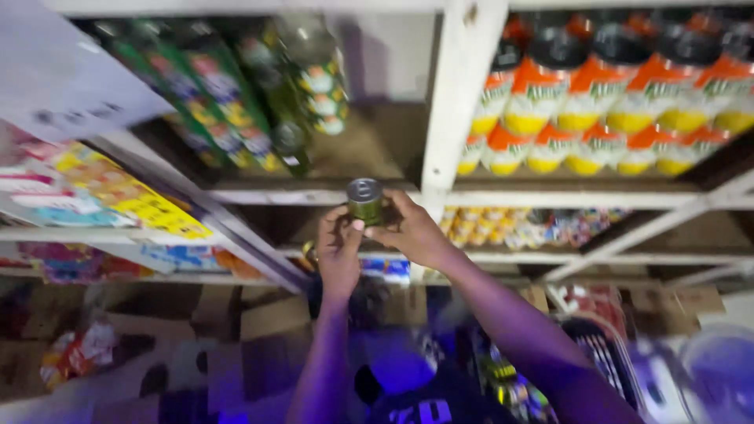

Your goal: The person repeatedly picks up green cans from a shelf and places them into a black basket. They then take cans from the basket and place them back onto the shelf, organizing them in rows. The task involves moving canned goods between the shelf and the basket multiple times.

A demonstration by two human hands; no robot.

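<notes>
A small green can [364, 201] with a silver top is held up in front of a white wooden shelf [314, 193]. My left hand [338, 250] grips it from the left and below. My right hand [408, 229] holds it from the right. The can is just below the level of the shelf board where several green bottles [236, 94] stand at the left. The shelf space right of those bottles, behind the can, is bare wood.
A white upright post [455, 94] splits the shelf. Right of it stand rows of orange and yellow labelled bottles [597, 94]. Colourful packets [118, 196] fill the left racks, small packets [518, 226] the lower shelf. Boxes and goods crowd the floor below.
</notes>
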